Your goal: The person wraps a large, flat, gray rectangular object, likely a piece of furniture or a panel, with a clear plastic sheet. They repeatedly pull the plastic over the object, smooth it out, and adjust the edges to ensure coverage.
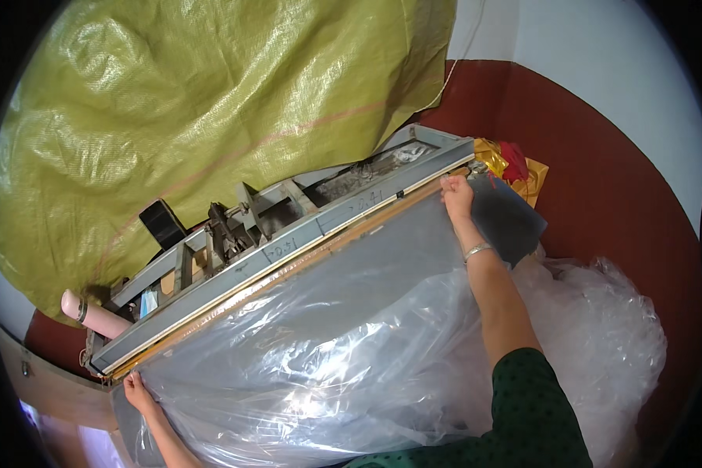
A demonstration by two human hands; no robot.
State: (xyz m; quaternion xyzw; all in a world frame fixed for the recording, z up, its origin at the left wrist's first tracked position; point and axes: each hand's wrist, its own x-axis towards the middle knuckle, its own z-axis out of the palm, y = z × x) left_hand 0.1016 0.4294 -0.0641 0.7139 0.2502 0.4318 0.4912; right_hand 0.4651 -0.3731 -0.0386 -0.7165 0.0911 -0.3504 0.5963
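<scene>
A wide clear plastic sheet [312, 351] spreads over a grey tabletop [507, 218], its far edge running along a long grey metal frame [304, 242] with a brown strip at its near side. At the strip's left end, my left hand [138, 392] is closed, fingers pinching the sheet's left corner. My right hand [458, 199], arm stretched forward, is closed on the sheet's far right corner near the strip's other end. The sheet looks stretched between both hands, with wrinkles and glare nearer my body.
A yellow-green woven tarp [234, 101] hangs behind the frame. A pink bottle [93, 313] and a dark phone [162, 224] rest at the frame's left part. Bunched clear plastic [600, 343] heaps at the right. A gold and red bag [522, 168] lies beyond the frame's right end.
</scene>
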